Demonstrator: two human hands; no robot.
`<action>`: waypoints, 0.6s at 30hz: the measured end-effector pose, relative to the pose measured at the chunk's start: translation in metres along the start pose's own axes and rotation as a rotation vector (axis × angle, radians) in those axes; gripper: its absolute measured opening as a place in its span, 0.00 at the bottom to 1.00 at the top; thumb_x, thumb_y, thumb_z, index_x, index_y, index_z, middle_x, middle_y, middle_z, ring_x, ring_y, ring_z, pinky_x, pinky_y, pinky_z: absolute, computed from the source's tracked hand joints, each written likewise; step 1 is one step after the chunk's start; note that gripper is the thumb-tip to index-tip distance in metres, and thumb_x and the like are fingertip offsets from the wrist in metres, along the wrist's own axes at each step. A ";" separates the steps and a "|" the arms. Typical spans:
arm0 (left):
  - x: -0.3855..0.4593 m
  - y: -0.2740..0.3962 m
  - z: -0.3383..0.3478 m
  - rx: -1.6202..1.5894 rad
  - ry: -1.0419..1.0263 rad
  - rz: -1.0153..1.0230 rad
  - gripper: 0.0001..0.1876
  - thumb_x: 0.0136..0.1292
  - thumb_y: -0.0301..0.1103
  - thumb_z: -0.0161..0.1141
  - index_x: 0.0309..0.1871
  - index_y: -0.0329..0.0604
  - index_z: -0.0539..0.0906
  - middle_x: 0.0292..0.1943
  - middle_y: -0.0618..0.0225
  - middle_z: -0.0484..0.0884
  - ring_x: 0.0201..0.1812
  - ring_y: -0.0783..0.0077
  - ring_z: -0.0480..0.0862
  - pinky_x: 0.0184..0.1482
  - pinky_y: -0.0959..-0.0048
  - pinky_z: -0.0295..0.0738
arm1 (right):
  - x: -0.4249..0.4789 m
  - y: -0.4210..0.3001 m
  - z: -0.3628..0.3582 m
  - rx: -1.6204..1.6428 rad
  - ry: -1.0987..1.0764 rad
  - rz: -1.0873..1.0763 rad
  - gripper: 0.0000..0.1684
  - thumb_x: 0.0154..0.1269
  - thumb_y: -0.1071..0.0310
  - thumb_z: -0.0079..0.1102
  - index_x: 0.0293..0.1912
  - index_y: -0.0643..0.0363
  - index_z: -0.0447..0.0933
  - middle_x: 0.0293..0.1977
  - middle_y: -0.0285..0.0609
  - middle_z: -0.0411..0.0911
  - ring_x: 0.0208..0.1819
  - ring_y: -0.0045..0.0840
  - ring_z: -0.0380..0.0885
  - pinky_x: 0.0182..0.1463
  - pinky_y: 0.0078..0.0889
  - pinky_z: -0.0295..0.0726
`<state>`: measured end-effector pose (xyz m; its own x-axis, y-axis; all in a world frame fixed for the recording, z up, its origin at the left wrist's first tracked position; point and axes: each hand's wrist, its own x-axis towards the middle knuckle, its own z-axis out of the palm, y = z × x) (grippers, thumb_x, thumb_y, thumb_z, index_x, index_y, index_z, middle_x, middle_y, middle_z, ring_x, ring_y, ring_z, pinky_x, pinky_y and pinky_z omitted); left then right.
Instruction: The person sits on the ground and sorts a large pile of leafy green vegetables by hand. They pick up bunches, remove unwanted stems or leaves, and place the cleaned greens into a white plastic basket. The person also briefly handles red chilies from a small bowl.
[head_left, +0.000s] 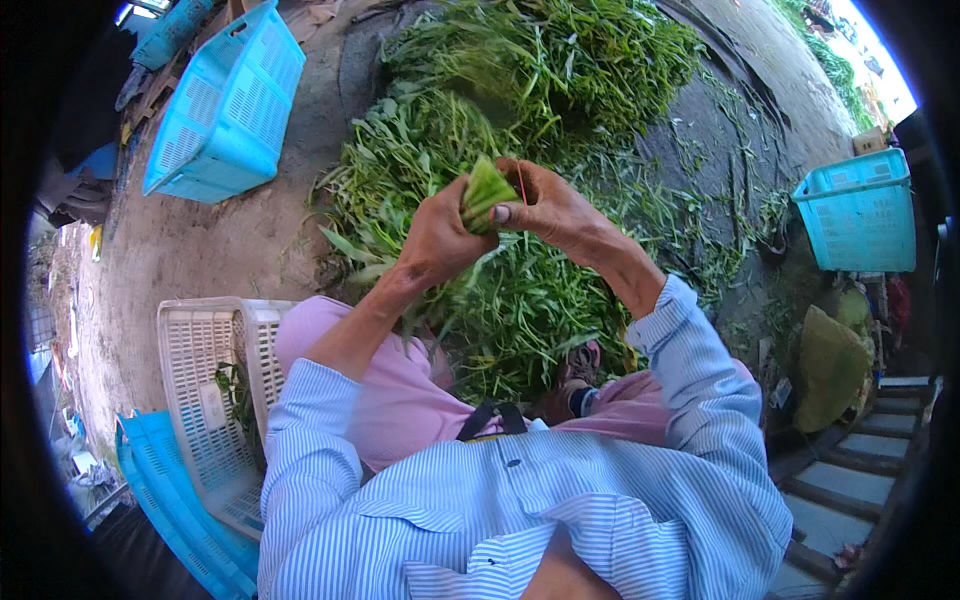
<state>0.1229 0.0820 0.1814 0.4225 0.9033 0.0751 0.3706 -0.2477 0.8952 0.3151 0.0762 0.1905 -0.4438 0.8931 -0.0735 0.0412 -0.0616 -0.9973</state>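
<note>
My left hand is closed around a bunch of green leafy stems, with the pale stem ends pointing up. My right hand is at the right side of the bunch, its thumb against the stems and a thin reddish band or tie by its fingers. The bunch's leaves hang below and blend with the greens behind. Under both hands spreads a loose heap of long-leaved greens, and a larger pile lies beyond it.
A white plastic crate with a few greens stands at my left, beside blue crates. One light-blue crate is at the upper left, another at the right. A yellowish sack and a slatted frame are at the lower right.
</note>
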 end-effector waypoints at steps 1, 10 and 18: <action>-0.005 -0.002 0.005 0.079 -0.073 -0.003 0.27 0.45 0.33 0.70 0.51 0.41 0.76 0.35 0.55 0.84 0.37 0.61 0.85 0.42 0.68 0.78 | -0.005 0.004 -0.002 -0.034 0.017 0.039 0.57 0.49 0.36 0.71 0.61 0.75 0.62 0.51 0.50 0.73 0.52 0.26 0.72 0.52 0.27 0.73; -0.024 -0.016 0.024 0.403 -0.569 0.172 0.21 0.40 0.33 0.69 0.42 0.41 0.80 0.31 0.52 0.82 0.34 0.49 0.83 0.37 0.62 0.78 | -0.017 0.014 -0.005 -0.202 -0.249 0.321 0.38 0.61 0.49 0.63 0.57 0.74 0.70 0.49 0.50 0.78 0.52 0.28 0.76 0.57 0.30 0.74; -0.007 -0.004 -0.010 -0.376 -0.357 -0.034 0.16 0.50 0.25 0.65 0.45 0.39 0.81 0.36 0.73 0.82 0.37 0.81 0.78 0.45 0.78 0.73 | -0.037 0.016 -0.015 -0.303 0.021 0.100 0.22 0.72 0.66 0.39 0.55 0.70 0.73 0.44 0.47 0.80 0.46 0.27 0.78 0.55 0.29 0.75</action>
<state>0.1104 0.0803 0.1818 0.6953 0.7168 -0.0523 0.0934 -0.0179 0.9955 0.3451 0.0491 0.1771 -0.4054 0.8986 -0.1680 0.3504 -0.0170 -0.9364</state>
